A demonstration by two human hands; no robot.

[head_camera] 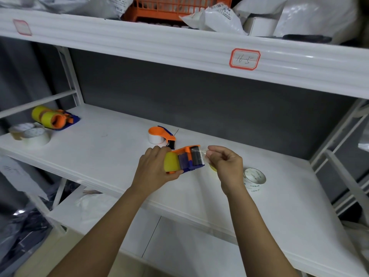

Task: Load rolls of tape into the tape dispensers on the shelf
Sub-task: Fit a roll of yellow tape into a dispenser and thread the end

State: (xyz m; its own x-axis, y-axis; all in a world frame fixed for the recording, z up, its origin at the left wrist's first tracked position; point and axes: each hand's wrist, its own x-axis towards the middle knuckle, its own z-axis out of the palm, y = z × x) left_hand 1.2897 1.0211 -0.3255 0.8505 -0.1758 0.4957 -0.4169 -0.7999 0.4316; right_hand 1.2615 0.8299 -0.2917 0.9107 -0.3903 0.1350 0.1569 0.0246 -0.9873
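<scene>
Dispenser (185, 159): orange and blue, yellow roll (171, 162) loaded, held above the shelf (111, 148).
Left hand (154, 168): fingers clamped around the roll end.
Right hand (226, 164): fingers pinched together on the clear tape end (204, 151).
Spare roll (254, 177): on shelf, right.

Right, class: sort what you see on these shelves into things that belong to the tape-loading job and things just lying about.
Job:
- held dispenser, yellow roll in it
- left hand, right hand
- orange dispenser
- far dispenser
- loose rolls
- printed roll

Lying about:
- orange crate
- white bags
- shelf label
</scene>
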